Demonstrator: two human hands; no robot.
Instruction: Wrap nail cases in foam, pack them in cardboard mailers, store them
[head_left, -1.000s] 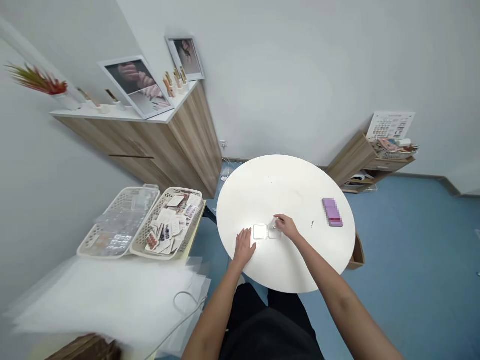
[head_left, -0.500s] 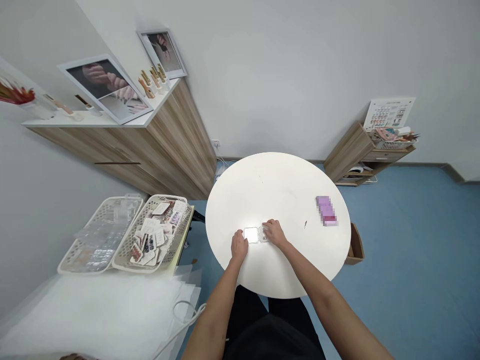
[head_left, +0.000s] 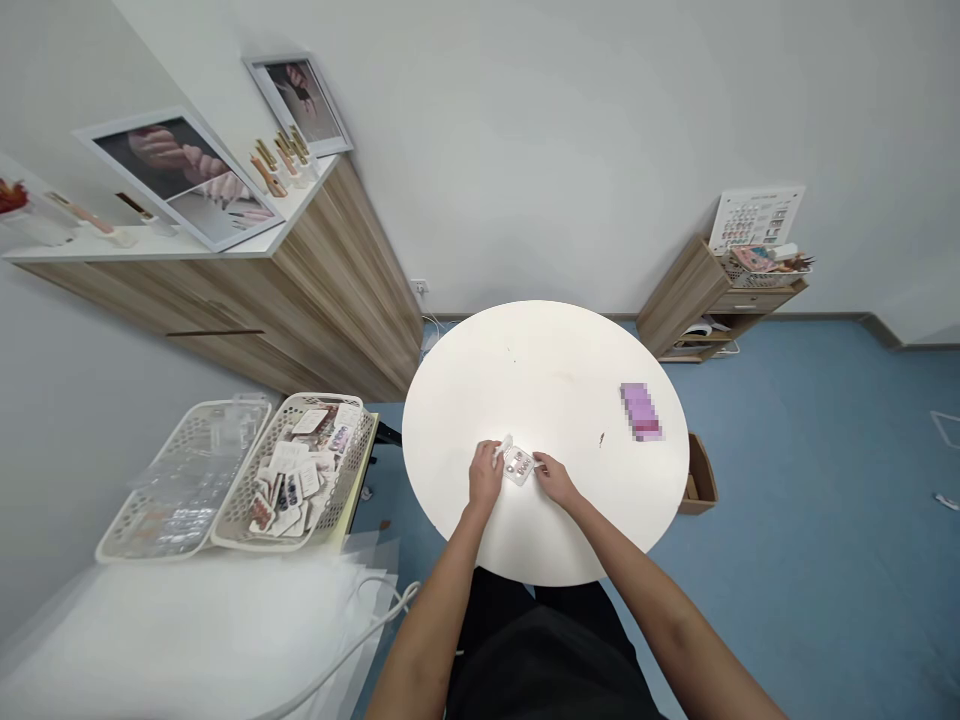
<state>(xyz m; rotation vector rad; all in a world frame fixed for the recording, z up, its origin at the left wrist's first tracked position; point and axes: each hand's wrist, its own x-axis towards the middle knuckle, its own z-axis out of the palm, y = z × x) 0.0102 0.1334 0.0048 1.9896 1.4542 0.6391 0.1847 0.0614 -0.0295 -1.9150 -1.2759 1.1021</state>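
Our left hand (head_left: 486, 476) and right hand (head_left: 555, 480), fingers closed narrow, hold one small clear case (head_left: 518, 465) between them, over one round white table (head_left: 547, 370); two lattice baskets (head_left: 330, 400) stand just beyond its edge.

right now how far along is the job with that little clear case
Done: the small clear case holds coloured pieces. In hand: the left hand and right hand are both on it. Left to do: more printed cards lie in the basket.
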